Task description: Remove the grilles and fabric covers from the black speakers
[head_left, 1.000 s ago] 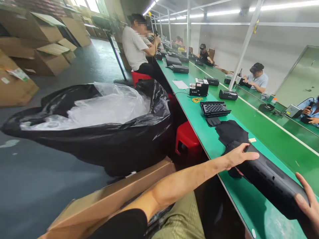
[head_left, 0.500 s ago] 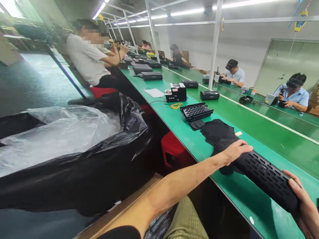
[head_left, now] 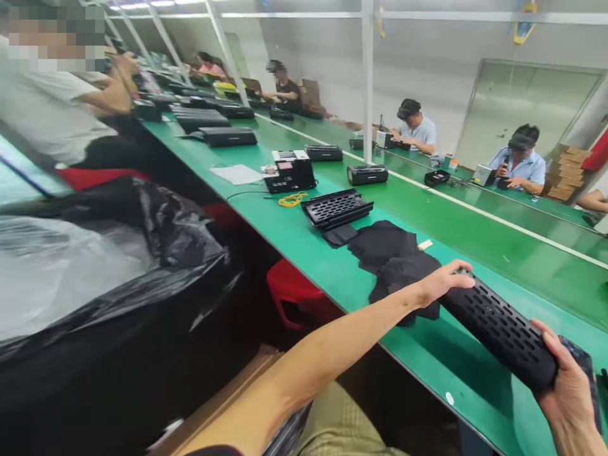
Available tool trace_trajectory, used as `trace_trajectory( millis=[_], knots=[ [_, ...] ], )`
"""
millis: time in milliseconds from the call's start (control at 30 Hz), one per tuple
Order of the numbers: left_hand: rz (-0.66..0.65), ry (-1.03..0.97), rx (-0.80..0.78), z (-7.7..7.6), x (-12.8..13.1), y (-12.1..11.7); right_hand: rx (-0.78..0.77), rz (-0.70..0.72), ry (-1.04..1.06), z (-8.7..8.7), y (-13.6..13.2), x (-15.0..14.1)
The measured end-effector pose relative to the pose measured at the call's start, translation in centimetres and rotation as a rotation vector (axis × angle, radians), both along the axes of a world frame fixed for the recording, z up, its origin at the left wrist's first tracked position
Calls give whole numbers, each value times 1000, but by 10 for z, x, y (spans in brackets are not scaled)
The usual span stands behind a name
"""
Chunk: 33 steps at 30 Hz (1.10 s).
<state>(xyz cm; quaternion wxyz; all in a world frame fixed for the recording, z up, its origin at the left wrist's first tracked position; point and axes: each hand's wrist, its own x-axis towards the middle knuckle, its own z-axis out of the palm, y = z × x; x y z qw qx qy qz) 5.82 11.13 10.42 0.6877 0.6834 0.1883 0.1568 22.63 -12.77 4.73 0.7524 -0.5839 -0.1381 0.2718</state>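
A long black perforated speaker shell (head_left: 498, 329) lies across the green bench (head_left: 427, 373) in front of me. My left hand (head_left: 441, 282) rests on its far end, fingers curled over the top. My right hand (head_left: 567, 389) grips its near end at the lower right. Black fabric pieces (head_left: 384, 250) lie on the bench just beyond the shell's far end, partly under my left hand. A black grille panel (head_left: 337, 208) lies further along, with a yellow cable coil (head_left: 292, 199) beside it.
A big black bag holding clear plastic (head_left: 95, 278) stands on the floor at left, next to a red stool (head_left: 294, 294) and a cardboard box (head_left: 223, 405). A black device (head_left: 289, 171) and other speakers sit along the bench. Several people work nearby and across.
My view has swung right, so the bag slid toward the left edge. The shell has rolled, so its perforated side now faces up. Both hands stay on its ends.
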Motion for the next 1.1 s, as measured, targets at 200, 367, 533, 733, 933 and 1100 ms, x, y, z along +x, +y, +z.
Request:
trace_trajectory(
  millis=[200, 367, 533, 733, 933, 1100],
  knots=[
    [-109, -170, 57, 0, 15, -10, 27, -102, 24, 12, -25, -15],
    [-178, -30, -54, 2, 37, -2, 25, -128, 64, 9, -41, -24],
    [-277, -43, -120, -4, 45, -3, 66, -213, 175, 0, -44, -35],
    [-241, -156, -137, -13, 46, -11, 147, -214, 122, 7, -52, -52],
    [-151, -338, -241, -20, 49, -32, 132, -230, 120, 13, -56, -56],
    [155, -337, -518, -22, 39, -74, 137, -178, 101, 6, -25, -90]
  ],
)
